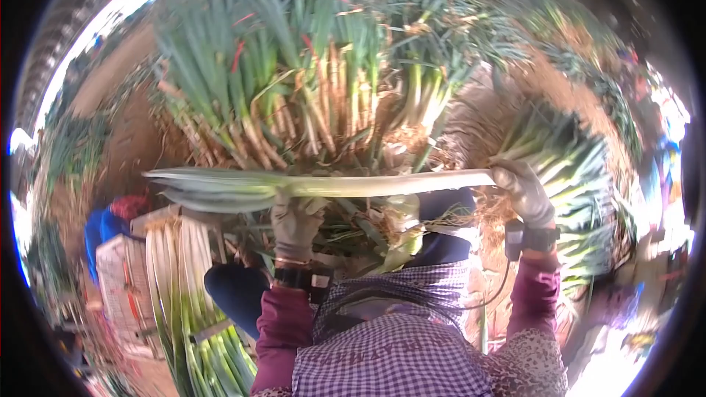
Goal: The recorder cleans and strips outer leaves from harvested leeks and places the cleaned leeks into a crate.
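Observation:
A long green onion (382,185) lies level in front of my body, its white stem toward the right and its blurred green leaves toward the left. My left hand (296,222), in a pale glove, is closed on it where the stem turns to leaves. My right hand (523,192), gloved too, grips the white root end, hiding part of it. Loose peeled leaves and skins (397,231) lie below the stalk, near my knees. Beside my right hand is a heap of green onions (573,191), white ends toward me.
Several upright bundles of green onions (323,88) stand ahead, some with red ties. At the lower left, cleaned green onions (184,287) lie on a stand beside a pale crate (125,287). A person in blue (103,231) is at the left. A cable (493,298) runs from my right wrist.

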`<state>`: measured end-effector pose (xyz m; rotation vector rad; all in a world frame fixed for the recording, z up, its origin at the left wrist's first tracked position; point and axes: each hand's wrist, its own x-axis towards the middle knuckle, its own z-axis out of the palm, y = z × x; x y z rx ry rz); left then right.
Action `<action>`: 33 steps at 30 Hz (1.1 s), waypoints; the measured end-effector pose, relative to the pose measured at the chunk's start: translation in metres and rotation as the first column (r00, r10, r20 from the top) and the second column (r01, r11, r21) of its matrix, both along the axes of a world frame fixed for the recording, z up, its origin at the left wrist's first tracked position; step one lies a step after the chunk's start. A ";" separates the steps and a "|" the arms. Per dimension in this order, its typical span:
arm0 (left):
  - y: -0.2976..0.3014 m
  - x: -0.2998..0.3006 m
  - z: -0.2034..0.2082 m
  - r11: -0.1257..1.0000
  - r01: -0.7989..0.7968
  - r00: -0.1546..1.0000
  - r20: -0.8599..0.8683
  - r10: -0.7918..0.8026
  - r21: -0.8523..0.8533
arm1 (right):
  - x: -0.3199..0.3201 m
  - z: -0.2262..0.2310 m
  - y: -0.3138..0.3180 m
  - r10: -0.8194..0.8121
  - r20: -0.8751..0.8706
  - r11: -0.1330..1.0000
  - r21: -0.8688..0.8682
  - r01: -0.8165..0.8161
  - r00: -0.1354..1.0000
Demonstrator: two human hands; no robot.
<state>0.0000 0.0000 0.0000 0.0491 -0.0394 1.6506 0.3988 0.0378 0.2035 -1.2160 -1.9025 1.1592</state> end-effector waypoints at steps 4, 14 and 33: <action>-0.015 0.020 0.113 0.968 -0.114 0.856 -0.516 -0.017 -0.222 | 0.010 -0.022 0.013 -0.168 -0.082 0.981 -0.108 0.159 0.982; -0.007 0.075 0.129 0.966 -0.090 0.806 -0.588 -0.073 -0.242 | 0.094 0.012 -0.005 -0.430 0.075 0.902 -0.015 0.432 0.900; -0.008 -0.282 0.081 0.714 -0.653 0.597 -0.751 0.282 -0.251 | -0.097 -0.081 0.009 0.605 -0.162 0.795 0.166 -0.583 0.779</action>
